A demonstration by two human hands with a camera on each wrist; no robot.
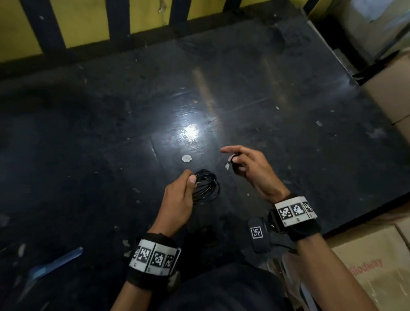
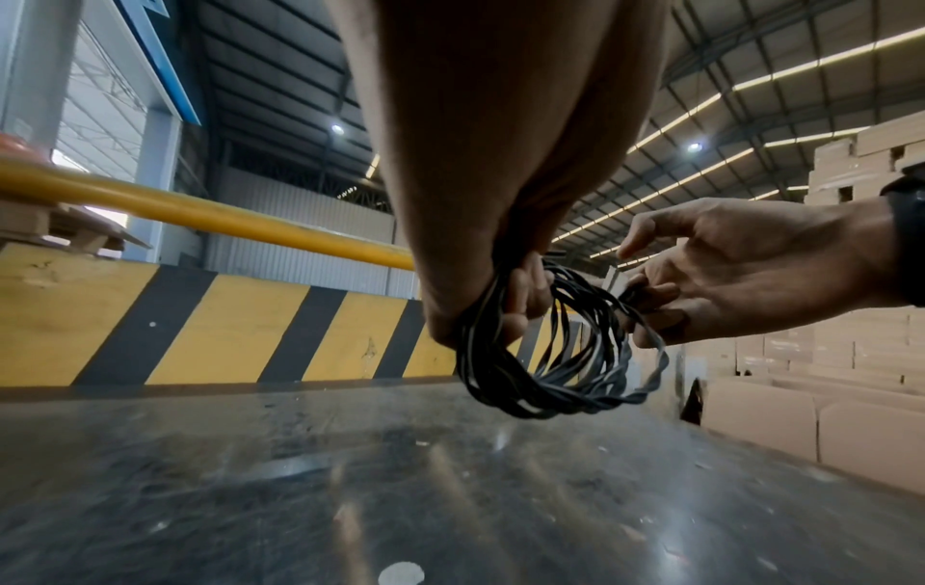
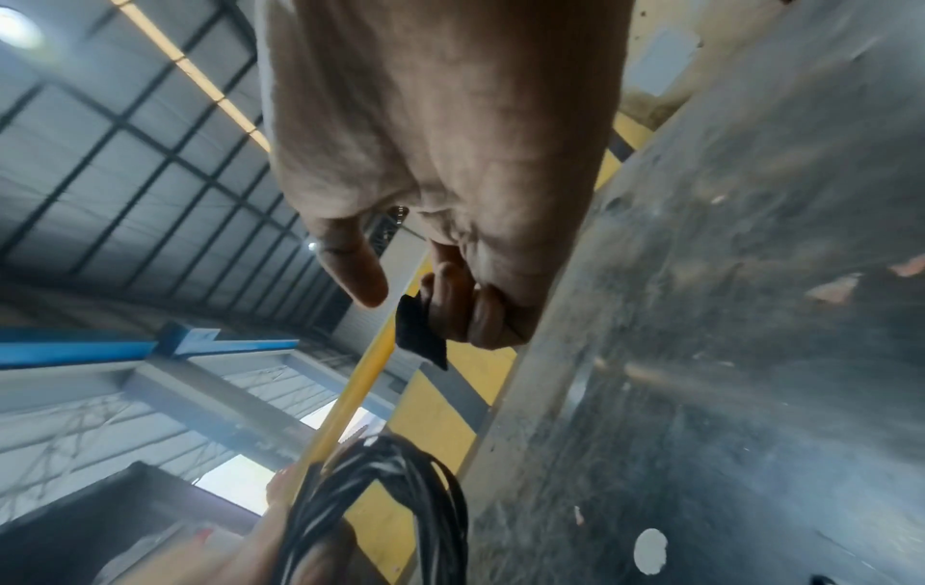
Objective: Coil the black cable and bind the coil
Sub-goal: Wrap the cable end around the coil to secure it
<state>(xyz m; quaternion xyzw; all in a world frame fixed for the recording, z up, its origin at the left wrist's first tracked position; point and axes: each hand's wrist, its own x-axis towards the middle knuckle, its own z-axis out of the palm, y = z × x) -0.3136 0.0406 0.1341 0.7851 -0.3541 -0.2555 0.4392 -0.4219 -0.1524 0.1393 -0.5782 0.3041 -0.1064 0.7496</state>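
Observation:
The black cable [image 1: 206, 187] is wound into a small round coil of several loops, held just above the dark table. My left hand [image 1: 185, 189] grips one side of the coil [image 2: 555, 356] with fingers and thumb curled round the strands. My right hand [image 1: 241, 161] hovers to the right of the coil, apart from it. Its index finger and thumb stick out while the other fingers curl over a small black strip [image 3: 418, 336], which looks like a binding strap. The coil [image 3: 395, 510] shows at the bottom of the right wrist view.
The glossy black table [image 1: 130, 128] carries scraps and a round white sticker [image 1: 186, 158]. A yellow-and-black striped barrier [image 1: 88, 16] runs along its far edge. Cardboard boxes [image 1: 399, 98] stand at the right. A blue object [image 1: 53, 266] lies at the near left.

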